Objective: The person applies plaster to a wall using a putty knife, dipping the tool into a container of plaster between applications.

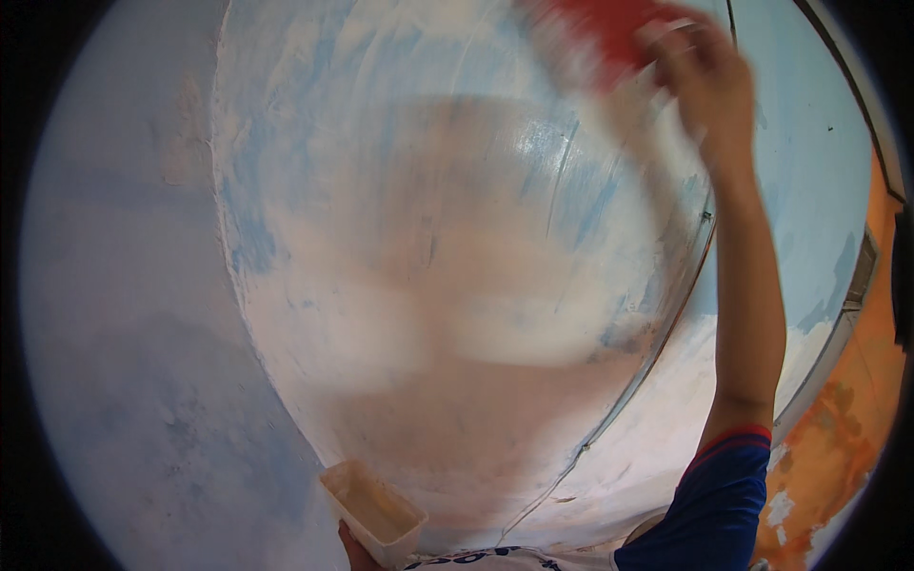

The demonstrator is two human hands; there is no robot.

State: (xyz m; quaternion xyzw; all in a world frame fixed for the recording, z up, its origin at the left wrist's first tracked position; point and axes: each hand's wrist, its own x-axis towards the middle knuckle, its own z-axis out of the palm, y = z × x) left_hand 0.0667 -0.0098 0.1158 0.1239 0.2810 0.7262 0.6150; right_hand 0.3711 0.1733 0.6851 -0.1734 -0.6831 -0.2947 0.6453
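My right hand [706, 90] is raised at the upper right, its fingers closed round a red putty spreader [605, 33]. Motion smears the spreader's outline, and its far end runs out of the picture. It is at the surface of a wall panel [428, 247] streaked with whitish filler over pale blue. Low down, my left hand [354, 549] grips a cream plastic tub [369, 530] by its side, tilted, with only part of the hand showing. Some pale material lies in the tub.
A blue-grey wall [124, 285] meets the panel on the left along a rough edge. Down the right side runs a thin cable or seam [633, 381]. Beyond my right arm are a pale blue surface [809, 171] and a patchy orange wall [828, 447].
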